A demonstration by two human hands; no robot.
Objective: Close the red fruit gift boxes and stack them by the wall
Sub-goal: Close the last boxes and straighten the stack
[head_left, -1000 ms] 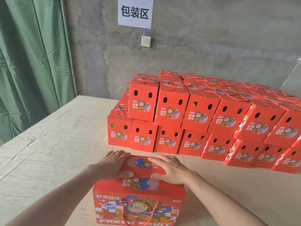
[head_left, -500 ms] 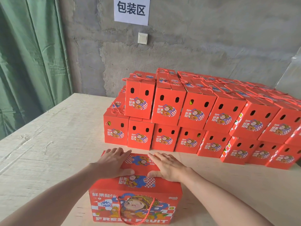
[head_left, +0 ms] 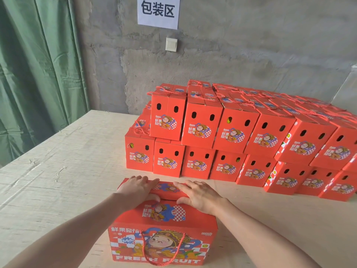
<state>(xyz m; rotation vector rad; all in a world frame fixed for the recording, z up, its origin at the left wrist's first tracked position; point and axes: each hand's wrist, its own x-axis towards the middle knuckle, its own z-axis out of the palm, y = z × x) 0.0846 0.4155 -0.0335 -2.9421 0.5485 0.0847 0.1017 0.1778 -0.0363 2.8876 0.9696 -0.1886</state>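
We logged the red gift box [head_left: 162, 232] upright on the table [head_left: 58, 151], near centre, with its long printed face toward us. A red rope handle [head_left: 164, 254] hung loose down that face. The far top flap [head_left: 166, 190] lay under both hands.

Left hand [head_left: 136, 188]: palm down, fingers straight and reaching the flap's far edge, thumb along the seam. It gripped nothing and only pressed.

Right hand [head_left: 199, 195]: same flat posture, mirrored, on the flap's right half.

The near flap [head_left: 164, 211] lay flat, and we noted a dark slit between the two flaps.

Beyond the box and apart from it stood the stack of closed boxes [head_left: 231, 140]. It was two tiers high and ran from centre to far right by the concrete wall [head_left: 251, 45]. On the wall were a white paper sign [head_left: 158, 10] and, below it, a light switch [head_left: 171, 44]. A green curtain [head_left: 38, 74] hung at far left.
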